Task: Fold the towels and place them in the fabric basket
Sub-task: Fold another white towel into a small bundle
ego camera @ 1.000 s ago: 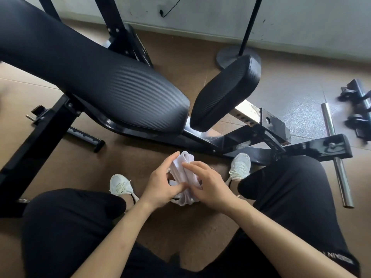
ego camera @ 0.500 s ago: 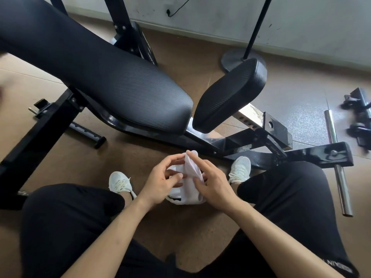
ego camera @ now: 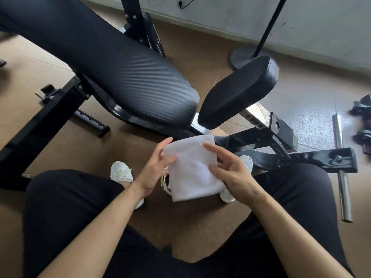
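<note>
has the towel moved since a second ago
Yes. The white towel has spread wider, and its top edge has risen nearer the black bench frame.

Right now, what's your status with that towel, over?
Left hand pinches towel at left edge. Right hand, fingers spread, touches its right side. Towel folded flat, held above shoes. Bench close ahead.

Brown floor (ego camera: 200, 227) under us | our white shoes (ego camera: 120, 171) planted on it | black weight bench (ego camera: 140, 83) stands ahead | round stand base (ego camera: 242, 57) near wall
</note>
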`<state>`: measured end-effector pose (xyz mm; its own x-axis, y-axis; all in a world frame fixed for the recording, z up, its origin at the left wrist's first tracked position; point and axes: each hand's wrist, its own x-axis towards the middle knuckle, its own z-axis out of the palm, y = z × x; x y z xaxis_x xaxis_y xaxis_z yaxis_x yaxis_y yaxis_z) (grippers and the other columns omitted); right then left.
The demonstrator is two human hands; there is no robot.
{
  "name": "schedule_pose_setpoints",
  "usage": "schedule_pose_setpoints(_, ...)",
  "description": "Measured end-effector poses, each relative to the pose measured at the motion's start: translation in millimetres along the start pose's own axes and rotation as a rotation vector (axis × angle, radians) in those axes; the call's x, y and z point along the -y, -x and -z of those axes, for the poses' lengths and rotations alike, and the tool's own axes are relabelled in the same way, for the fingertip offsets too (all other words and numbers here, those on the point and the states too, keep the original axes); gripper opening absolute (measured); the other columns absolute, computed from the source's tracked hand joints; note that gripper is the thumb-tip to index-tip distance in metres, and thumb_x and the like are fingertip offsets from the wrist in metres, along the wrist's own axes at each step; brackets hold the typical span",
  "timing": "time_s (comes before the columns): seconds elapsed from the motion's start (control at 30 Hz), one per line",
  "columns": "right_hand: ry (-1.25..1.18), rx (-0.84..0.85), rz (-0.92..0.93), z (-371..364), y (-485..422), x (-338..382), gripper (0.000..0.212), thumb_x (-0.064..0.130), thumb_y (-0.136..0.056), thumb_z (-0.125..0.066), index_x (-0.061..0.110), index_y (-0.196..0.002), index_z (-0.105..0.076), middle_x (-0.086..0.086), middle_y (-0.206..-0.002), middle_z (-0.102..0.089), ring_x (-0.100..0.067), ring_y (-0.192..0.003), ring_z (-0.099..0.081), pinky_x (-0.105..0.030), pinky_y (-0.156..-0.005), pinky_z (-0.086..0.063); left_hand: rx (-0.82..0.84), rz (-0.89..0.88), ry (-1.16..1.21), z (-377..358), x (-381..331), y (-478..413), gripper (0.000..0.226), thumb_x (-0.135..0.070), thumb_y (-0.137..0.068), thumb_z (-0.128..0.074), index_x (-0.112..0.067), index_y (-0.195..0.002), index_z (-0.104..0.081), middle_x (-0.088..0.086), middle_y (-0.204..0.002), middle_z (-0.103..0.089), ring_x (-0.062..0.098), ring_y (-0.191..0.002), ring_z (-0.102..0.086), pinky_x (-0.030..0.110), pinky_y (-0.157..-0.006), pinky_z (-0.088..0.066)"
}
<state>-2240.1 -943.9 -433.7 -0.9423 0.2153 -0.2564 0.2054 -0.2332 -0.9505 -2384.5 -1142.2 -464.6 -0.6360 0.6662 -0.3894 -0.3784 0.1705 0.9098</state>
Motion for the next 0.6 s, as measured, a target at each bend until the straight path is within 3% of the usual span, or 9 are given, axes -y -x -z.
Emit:
schedule_pose_setpoints(0.1,-0.05,-0.096,-0.017,5.3,-3.7,-1.4,0.054,-0.006,-0.099,-0.055,0.028,-0.142,-0.057,0.001,-0.134,-0.066,-0.029,-0.106,-0.071,-0.036,-0.083,-0.061,0.071,-0.005,0.063,-4.1,-1.4,3.8,0.079,-0.03,-0.088,-0.072,-0.051,-0.15,-0.026,0.003,-0.133,-0.061,0.019,-0.12,-0.064,0.031,-0.087,-0.057)
schedule_pose_setpoints(0.23,0.09,-0.181,-0.076,10.5,-5.0,-5.2,0.05,0.003,-0.101,-0.057,0.036,-0.138,-0.056,-0.007,-0.13,-0.068,-0.031,-0.103,-0.073,-0.041,-0.083,-0.062,0.095,-0.116,-0.116,-7.0,-1.3,5.0,0.086,-0.006,-0.089,-0.075,-0.046,-0.149,-0.028,0.003,-0.134,-0.055,0.01,-0.117,-0.064,0.028,-0.091,-0.057)
schedule_pose_setpoints(0.33,0.223,-0.158,-0.112,11.9,-3.6,-8.1,0.053,0.005,-0.098,-0.062,0.036,-0.14,-0.053,-0.013,-0.122,-0.069,-0.015,-0.085,-0.074,-0.023,-0.065,-0.057,0.12,-0.146,-0.33,-2.3,0.4,2.4,0.069,-0.016,-0.088,-0.077,-0.054,-0.137,-0.044,-0.006,-0.14,-0.047,0.016,-0.128,-0.054,0.041,-0.104,-0.054)
schedule_pose_setpoints(0.4,0.35,-0.155,-0.105,13.6,-4.8,-14.1,0.06,0.01,-0.093,-0.07,0.035,-0.144,-0.051,-0.009,-0.127,-0.065,-0.008,-0.091,-0.071,-0.019,-0.067,-0.055,0.112,-0.121,-0.476,-0.5,3.2,-0.1,0.063,-0.028,-0.085,-0.079,-0.056,-0.133,-0.049,-0.008,-0.139,-0.044,0.017,-0.13,-0.049,0.046,-0.107,-0.051)
schedule_pose_setpoints(0.5,0.578,-0.12,-0.047,15.5,-8.5,-25.2,0.071,0.026,-0.083,-0.079,0.042,-0.145,-0.048,0.009,-0.132,-0.057,-0.011,-0.108,-0.065,-0.029,-0.086,-0.057,0.046,-0.113,-0.648,-4.6,5.9,-0.8,0.069,-0.036,-0.078,-0.086,-0.059,-0.13,-0.048,-0.006,-0.129,-0.043,0.014,-0.121,-0.048,0.026,-0.096,-0.05)
schedule_pose_setpoints(0.53,0.664,-0.105,-0.023,14.6,-9.5,-28.5,0.073,0.027,-0.081,-0.08,0.041,-0.145,-0.048,0.013,-0.129,-0.054,-0.009,-0.104,-0.063,-0.027,-0.085,-0.054,0.017,-0.127,-0.722,-6.4,6.8,-0.4,0.074,-0.039,-0.074,-0.088,-0.058,-0.132,-0.047,-0.006,-0.125,-0.042,0.014,-0.116,-0.049,0.019,-0.088,-0.046)
schedule_pose_setpoints(0.6,0.807,-0.087,0.009,9.4,-12.1,-33.2,0.075,0.023,-0.08,-0.08,0.035,-0.147,-0.048,0.013,-0.123,-0.05,-0.006,-0.098,-0.057,-0.023,-0.083,-0.047,-0.035,-0.158,-0.862,-10.5,10.0,0.1,0.084,-0.046,-0.068,-0.09,-0.052,-0.139,-0.047,-0.006,-0.12,-0.041,0.016,-0.107,-0.052,0.021,-0.079,-0.047)
